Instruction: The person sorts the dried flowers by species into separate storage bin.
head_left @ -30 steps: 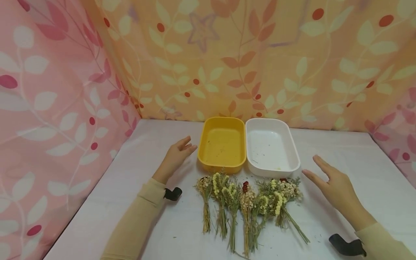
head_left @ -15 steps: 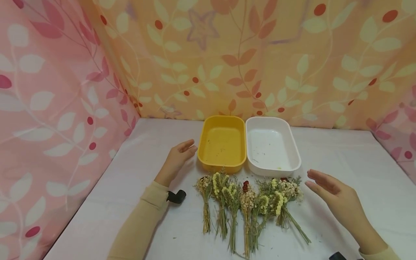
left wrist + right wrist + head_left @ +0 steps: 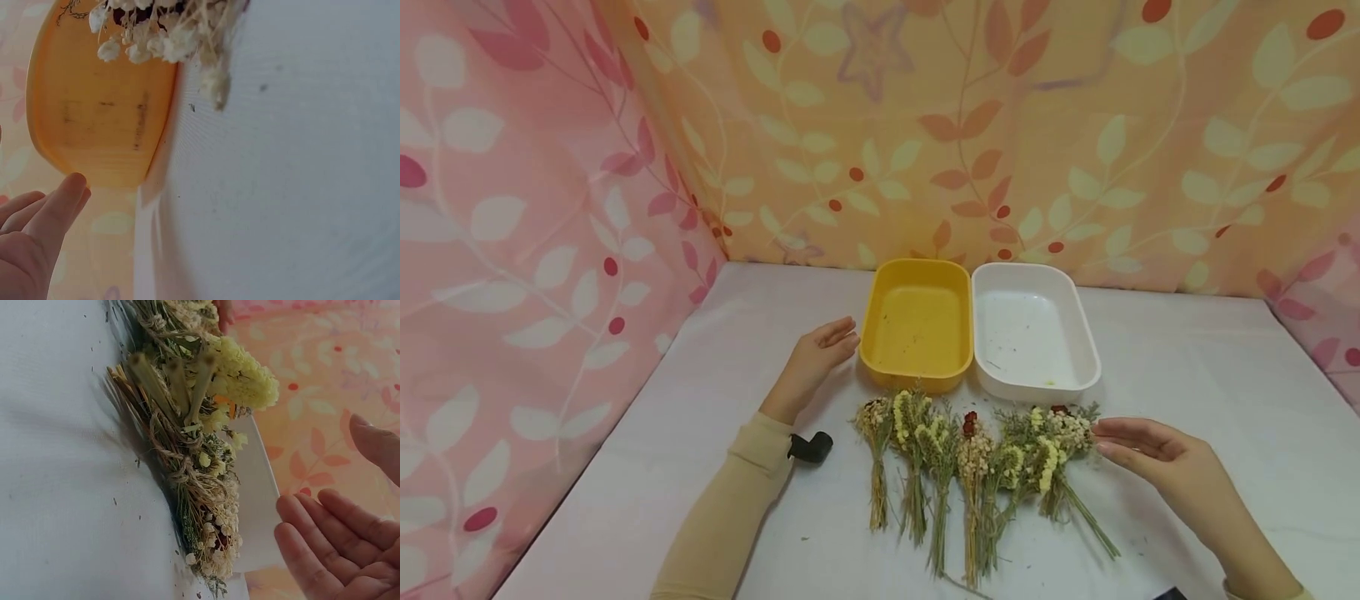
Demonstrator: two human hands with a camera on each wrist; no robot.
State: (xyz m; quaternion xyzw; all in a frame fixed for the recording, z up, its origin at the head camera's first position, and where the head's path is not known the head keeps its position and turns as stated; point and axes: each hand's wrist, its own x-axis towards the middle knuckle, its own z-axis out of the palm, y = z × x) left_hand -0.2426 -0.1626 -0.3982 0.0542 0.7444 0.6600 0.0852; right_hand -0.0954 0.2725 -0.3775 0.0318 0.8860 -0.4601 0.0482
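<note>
Several bunches of dried flowers [image 3: 973, 458] lie in a row on the white cloth, heads toward two tubs. My right hand [image 3: 1180, 471] is at the right end of the row, fingers extended beside the white-flowered head of the rightmost bunch [image 3: 1070, 432]. The right wrist view shows twine around that bunch [image 3: 181, 469], with nothing gripped by the hand [image 3: 344, 550]. My left hand [image 3: 811, 367] holds nothing, its fingers stretched toward the yellow tub [image 3: 917, 379]. In the left wrist view its fingertips [image 3: 74, 182] overlap the tub's edge [image 3: 94, 144]; I cannot tell whether they touch.
A white tub [image 3: 1037, 392] stands right of the yellow one, side by side. Crumbs of plant matter lie in both tubs and on the tablecloth [image 3: 760, 533]. Patterned curtains [image 3: 820, 125] close off the back and sides. A black fitting [image 3: 811, 447] sits at the left wrist.
My right hand has come left and down to the rightmost bunch, its thumb and fingers drawing closer together. The left hand has barely moved. The head view has tilted slightly.
</note>
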